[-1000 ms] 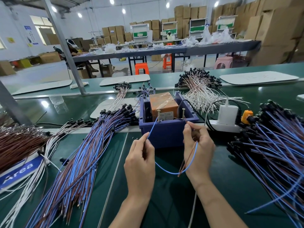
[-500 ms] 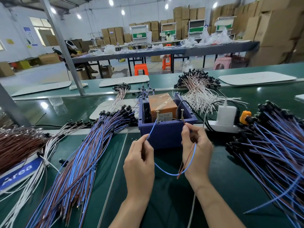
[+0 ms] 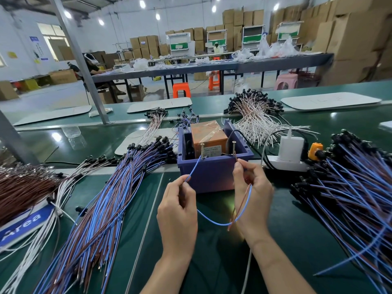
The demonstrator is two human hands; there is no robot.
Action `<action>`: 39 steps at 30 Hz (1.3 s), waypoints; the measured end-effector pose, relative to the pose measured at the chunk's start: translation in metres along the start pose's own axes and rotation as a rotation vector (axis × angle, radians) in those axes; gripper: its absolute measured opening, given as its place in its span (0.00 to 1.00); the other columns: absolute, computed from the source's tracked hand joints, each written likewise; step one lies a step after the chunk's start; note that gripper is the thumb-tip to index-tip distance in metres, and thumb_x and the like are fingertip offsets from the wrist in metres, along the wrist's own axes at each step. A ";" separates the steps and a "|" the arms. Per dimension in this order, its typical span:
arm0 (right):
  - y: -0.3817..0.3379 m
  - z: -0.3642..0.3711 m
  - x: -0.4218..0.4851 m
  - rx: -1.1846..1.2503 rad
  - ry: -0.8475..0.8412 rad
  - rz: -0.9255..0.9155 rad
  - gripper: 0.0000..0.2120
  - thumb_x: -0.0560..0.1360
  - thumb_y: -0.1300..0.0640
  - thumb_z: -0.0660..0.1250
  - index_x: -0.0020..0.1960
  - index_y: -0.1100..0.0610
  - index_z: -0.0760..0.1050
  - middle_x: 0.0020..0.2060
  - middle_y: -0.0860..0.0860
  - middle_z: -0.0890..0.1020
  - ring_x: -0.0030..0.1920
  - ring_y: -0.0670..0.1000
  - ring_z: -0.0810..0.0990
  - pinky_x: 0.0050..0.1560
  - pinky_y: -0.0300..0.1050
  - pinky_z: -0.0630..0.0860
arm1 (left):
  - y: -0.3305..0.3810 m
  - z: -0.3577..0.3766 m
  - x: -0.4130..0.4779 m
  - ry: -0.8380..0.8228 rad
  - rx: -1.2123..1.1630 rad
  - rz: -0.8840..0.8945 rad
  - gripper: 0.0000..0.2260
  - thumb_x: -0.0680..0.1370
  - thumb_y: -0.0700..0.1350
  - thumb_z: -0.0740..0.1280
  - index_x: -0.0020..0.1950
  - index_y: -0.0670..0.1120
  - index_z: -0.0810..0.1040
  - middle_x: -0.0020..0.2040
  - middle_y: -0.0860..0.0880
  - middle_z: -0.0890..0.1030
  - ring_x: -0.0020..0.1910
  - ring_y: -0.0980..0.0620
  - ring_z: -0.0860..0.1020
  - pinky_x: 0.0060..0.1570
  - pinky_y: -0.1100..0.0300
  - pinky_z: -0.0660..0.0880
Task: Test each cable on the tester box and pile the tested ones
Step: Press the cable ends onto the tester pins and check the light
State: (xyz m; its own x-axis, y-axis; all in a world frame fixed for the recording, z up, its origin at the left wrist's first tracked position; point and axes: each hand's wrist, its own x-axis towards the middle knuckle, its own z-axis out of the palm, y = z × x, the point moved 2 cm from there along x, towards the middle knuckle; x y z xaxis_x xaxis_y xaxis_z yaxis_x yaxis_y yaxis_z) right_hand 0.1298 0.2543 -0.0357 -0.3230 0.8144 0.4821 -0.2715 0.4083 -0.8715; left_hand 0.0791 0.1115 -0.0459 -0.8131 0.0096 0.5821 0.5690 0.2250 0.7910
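The tester box is a purple tub with an orange block inside and two upright screws on its front rim. My left hand pinches the blue wire of one cable, whose tip touches the left screw. My right hand pinches the brown wire end beside the right screw. The cable loops between both hands. A pile of blue and brown cables lies to the left, another pile to the right.
A white power strip with a charger and an orange plug sits right of the box. White and brown cable bundles lie behind it, more brown and white ones at far left. A metal post rises behind.
My right hand has lifted the brown wire end a little closer to the right screw. My left hand and the blue wire have stayed at the left screw.
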 end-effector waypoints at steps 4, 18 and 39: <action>0.001 -0.001 0.000 -0.003 -0.002 -0.004 0.03 0.80 0.52 0.68 0.49 0.48 0.80 0.33 0.47 0.81 0.35 0.46 0.78 0.39 0.34 0.72 | 0.001 0.000 0.000 -0.007 -0.005 -0.001 0.10 0.82 0.46 0.62 0.58 0.49 0.81 0.38 0.56 0.77 0.33 0.56 0.72 0.36 0.59 0.70; 0.000 -0.005 -0.005 0.044 0.008 0.034 0.05 0.80 0.53 0.67 0.47 0.44 0.78 0.33 0.49 0.80 0.35 0.49 0.78 0.38 0.46 0.77 | -0.003 -0.002 0.002 0.034 -0.038 -0.077 0.09 0.82 0.48 0.61 0.56 0.53 0.80 0.34 0.60 0.75 0.31 0.60 0.72 0.34 0.69 0.68; -0.008 -0.012 -0.015 -0.069 -0.104 0.038 0.08 0.82 0.51 0.64 0.47 0.37 0.76 0.40 0.39 0.79 0.38 0.44 0.77 0.37 0.29 0.70 | -0.009 -0.015 0.015 0.143 -0.131 -0.270 0.07 0.83 0.45 0.60 0.52 0.56 0.76 0.32 0.54 0.74 0.26 0.57 0.68 0.28 0.65 0.66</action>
State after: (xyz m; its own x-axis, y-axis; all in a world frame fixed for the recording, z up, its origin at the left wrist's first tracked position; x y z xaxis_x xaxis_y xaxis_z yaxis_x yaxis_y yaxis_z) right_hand 0.1475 0.2434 -0.0371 -0.4249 0.7844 0.4519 -0.1957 0.4079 -0.8918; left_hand 0.0635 0.0947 -0.0410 -0.9163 -0.1723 0.3616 0.3542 0.0733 0.9323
